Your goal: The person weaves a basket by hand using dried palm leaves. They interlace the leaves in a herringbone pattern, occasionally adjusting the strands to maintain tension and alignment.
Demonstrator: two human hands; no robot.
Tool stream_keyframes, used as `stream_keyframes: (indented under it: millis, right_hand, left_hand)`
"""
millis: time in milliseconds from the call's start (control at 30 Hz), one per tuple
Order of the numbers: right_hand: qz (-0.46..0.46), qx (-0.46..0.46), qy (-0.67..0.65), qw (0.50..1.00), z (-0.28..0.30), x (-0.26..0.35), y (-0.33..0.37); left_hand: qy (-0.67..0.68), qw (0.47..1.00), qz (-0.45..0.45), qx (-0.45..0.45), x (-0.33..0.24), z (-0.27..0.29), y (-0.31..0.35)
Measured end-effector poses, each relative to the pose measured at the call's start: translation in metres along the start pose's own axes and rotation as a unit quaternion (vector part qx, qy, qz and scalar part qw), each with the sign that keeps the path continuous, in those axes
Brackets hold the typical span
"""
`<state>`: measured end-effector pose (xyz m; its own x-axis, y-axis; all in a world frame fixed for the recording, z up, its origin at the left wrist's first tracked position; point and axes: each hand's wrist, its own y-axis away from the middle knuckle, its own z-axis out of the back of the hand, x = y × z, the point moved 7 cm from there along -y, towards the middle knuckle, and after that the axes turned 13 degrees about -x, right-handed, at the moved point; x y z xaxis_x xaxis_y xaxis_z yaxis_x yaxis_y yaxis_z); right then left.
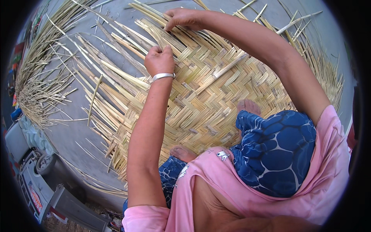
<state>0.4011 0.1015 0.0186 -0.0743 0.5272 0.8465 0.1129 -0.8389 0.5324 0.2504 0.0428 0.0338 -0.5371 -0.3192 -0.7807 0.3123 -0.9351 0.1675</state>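
Note:
A large woven reed mat (216,92) in a zigzag pattern lies on the ground under my bare feet. At its far edge my left hand (159,62), with a silver bangle on the wrist, is closed around a flattened reed strip (157,35) that stands up from the weave. Farther off and slightly to the right, my right hand (182,19) has its fingers curled down over the loose strip ends; its palm is hidden. Many unwoven reed strips (116,62) fan out beyond the mat's far and left edges. One pale stick (220,73) rests across the woven part.
A big bundle of loose reeds (34,92) lies on the grey ground (83,133) at the left. At lower left stands a grey wheeled vehicle (36,181). My foot (249,106) is on the mat, and more reed ends (328,77) spread at the right.

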Motion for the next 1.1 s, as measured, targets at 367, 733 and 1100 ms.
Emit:
stream_keyframes:
  millis: [367,733,1100]
  right_hand:
    - [0.068,-0.084,0.088,0.99,-0.016,0.001,-0.005]
    - [0.159,-0.061,0.111,0.979,-0.022,0.021,0.033]
    - [0.18,-0.072,0.128,0.973,-0.02,0.026,0.038]
  left_hand:
    - [0.061,0.997,0.049,0.017,0.003,-0.001,-0.001]
    - [0.004,0.986,0.033,0.165,0.015,-0.021,-0.007]
    - [0.157,0.958,0.07,0.23,0.013,-0.019,-0.003]
